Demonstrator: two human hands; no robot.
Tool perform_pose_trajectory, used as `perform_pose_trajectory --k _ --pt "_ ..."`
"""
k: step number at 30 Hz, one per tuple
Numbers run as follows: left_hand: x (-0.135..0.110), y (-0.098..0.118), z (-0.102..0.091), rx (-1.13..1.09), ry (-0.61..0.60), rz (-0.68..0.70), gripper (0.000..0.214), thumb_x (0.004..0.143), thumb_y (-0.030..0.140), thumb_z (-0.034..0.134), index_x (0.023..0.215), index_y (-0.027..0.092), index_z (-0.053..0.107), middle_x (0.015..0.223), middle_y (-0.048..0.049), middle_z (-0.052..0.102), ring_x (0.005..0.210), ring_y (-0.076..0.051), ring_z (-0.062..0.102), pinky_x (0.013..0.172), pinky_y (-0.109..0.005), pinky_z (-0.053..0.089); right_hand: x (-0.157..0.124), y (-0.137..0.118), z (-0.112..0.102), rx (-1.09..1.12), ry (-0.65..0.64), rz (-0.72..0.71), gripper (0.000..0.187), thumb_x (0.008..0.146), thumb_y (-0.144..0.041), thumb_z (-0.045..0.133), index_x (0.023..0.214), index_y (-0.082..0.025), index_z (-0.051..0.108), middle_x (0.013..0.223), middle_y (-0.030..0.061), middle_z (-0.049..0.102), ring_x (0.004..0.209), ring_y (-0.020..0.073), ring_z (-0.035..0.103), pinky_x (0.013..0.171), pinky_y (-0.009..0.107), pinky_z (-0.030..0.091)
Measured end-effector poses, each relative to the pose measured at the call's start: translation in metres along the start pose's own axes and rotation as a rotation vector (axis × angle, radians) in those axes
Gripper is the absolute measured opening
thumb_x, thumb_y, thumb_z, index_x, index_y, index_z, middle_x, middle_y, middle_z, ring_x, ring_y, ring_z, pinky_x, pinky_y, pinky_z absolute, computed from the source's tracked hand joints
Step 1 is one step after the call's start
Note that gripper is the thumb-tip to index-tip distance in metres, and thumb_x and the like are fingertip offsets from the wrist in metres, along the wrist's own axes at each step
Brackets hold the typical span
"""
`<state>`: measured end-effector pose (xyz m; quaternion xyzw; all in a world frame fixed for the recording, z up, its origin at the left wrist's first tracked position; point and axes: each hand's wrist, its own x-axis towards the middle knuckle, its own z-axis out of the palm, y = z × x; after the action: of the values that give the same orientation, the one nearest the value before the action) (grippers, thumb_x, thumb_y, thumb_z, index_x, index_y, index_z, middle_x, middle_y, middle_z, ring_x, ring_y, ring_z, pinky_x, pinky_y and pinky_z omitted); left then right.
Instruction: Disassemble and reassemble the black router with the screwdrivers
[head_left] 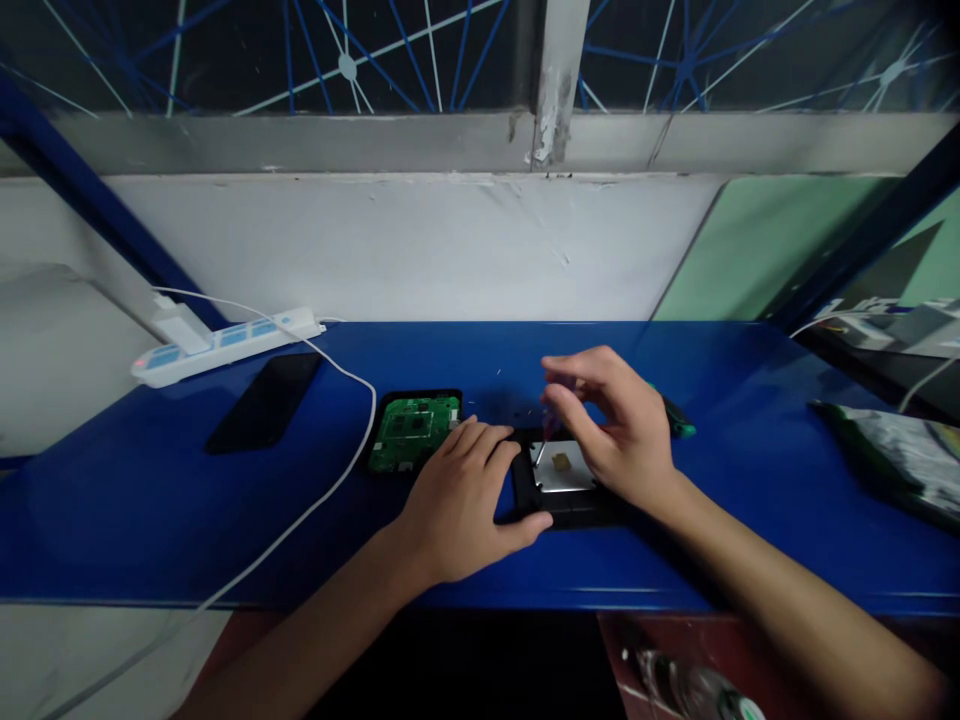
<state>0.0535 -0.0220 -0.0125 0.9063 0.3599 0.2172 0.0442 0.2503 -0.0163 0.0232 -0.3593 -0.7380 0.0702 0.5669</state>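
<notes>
A black device casing [574, 516] lies on the blue table, with a silver metal plate [574, 475] in it that bears a small tan square. My left hand [469, 495] grips the casing's left end, thumb at the front edge and fingers toward the back. Pinched in my right hand [622, 425] is a thin screwdriver [541, 451]; its purplish handle is mostly hidden by the fingers. The shaft slants down to the plate's left edge, where the tip meets dark screw spots. Left of the casing, partly behind my left hand, a green circuit board [409, 430] sits in a black shell.
Left of the board are a black phone [264, 402] and a white power strip [225, 345]. A white cable [330, 490] crosses the table's left side. Behind my right hand lies a green-and-black tool [679, 417]. A shiny packet [892, 450] lies far right; a wall rises behind.
</notes>
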Motion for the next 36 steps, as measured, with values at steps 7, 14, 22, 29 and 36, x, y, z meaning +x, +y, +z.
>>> perform_pose_trajectory --k 7,14,22,29,36 --pt "0.0 0.0 0.0 0.014 0.0 0.008 0.053 0.077 0.054 0.073 0.112 0.015 0.063 0.127 -0.0146 0.065 0.12 -0.035 0.057 0.115 -0.057 0.036 -0.005 0.002 0.001 0.042 0.012 0.11 0.037 0.1 -0.015 0.041 0.131 -0.027 0.057 0.116 0.0059 0.067 0.086 0.0138 0.073 0.065 0.029 0.065" --pt "0.001 0.001 -0.002 0.005 0.016 0.001 0.051 0.075 0.052 0.073 0.11 0.017 0.062 0.124 -0.0142 0.066 0.119 -0.035 0.058 0.113 -0.058 0.039 -0.003 0.008 0.0 0.048 0.171 0.142 0.032 0.1 -0.018 0.044 0.127 -0.027 0.058 0.116 0.006 0.067 0.087 0.0158 0.075 0.073 0.035 0.065" --pt "-0.006 0.001 -0.013 0.067 0.031 0.024 0.048 0.076 0.046 0.069 0.113 0.016 0.062 0.122 -0.0146 0.066 0.119 -0.036 0.057 0.116 -0.062 0.033 -0.001 0.027 0.003 0.022 0.186 0.215 0.025 0.101 -0.022 0.047 0.124 -0.024 0.057 0.115 0.007 0.064 0.099 0.0183 0.073 0.086 0.037 0.062" --pt "-0.003 -0.005 -0.02 0.11 0.025 0.047 0.055 0.087 0.054 0.063 0.124 0.014 0.06 0.136 -0.0158 0.06 0.13 -0.036 0.051 0.116 -0.063 0.032 -0.001 0.029 0.007 0.025 0.151 0.238 0.022 0.101 -0.025 0.049 0.121 -0.026 0.058 0.11 0.0046 0.063 0.097 0.0185 0.074 0.084 0.037 0.061" --pt "0.017 -0.012 -0.012 0.166 0.041 0.091 0.056 0.094 0.057 0.057 0.128 0.012 0.06 0.133 -0.0127 0.064 0.13 -0.034 0.051 0.12 -0.058 0.03 -0.001 0.029 0.006 0.046 0.153 0.254 0.022 0.102 -0.027 0.047 0.122 -0.026 0.057 0.11 0.0051 0.063 0.098 0.0191 0.074 0.084 0.038 0.061"
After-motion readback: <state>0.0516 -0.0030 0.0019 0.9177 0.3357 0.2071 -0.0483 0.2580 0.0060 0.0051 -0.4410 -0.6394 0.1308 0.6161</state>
